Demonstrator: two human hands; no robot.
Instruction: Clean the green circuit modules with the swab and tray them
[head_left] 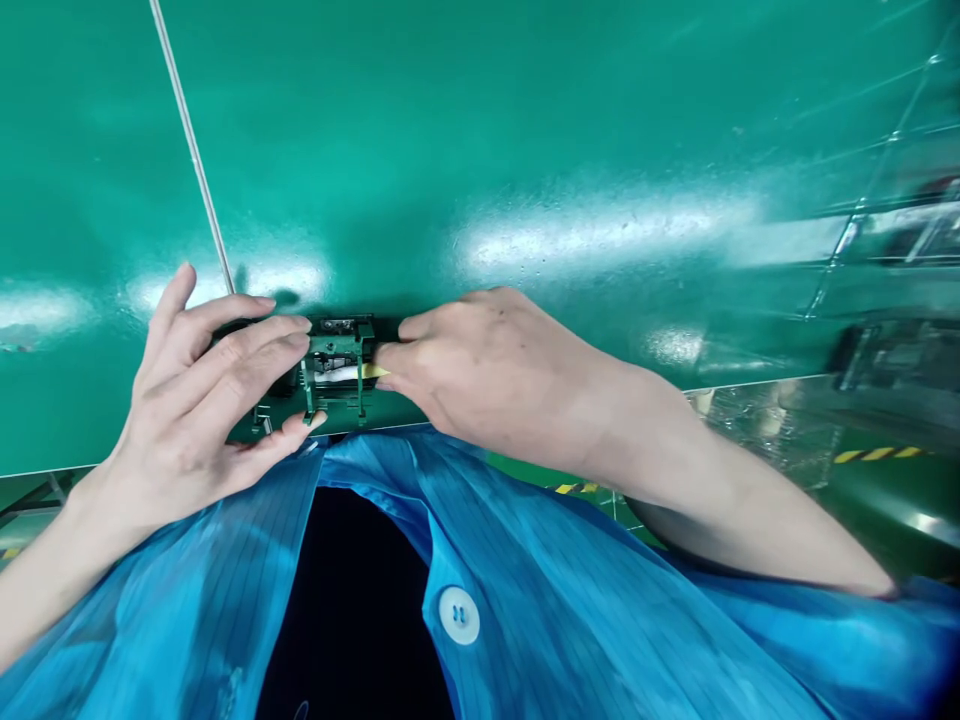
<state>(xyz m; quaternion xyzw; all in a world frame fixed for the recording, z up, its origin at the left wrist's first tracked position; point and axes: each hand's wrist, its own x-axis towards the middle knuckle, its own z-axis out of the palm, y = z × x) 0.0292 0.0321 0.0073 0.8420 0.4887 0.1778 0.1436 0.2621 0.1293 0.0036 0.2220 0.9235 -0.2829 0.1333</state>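
A small green circuit-board assembly (337, 347) with dark parts sits at the table's near edge, close to my body. My left hand (202, 400) grips its left side, with fingers over the top and the thumb at the lower edge. Across the middle of the assembly runs a white and yellow wire (341, 374). At the right side, my right hand (480, 365) is closed around the wire's yellow end; the fingertips are partly hidden. A thin grey cable (191, 150) runs down from the upper left to behind my left fingers, where its end is hidden.
The shiny green tabletop (465, 130) stretches ahead. Blurred dark equipment (892, 350) stands at the right, near clear plastic wrapping (765, 440). Yellow-and-black tape (877, 454) marks the green floor below the table's near edge.
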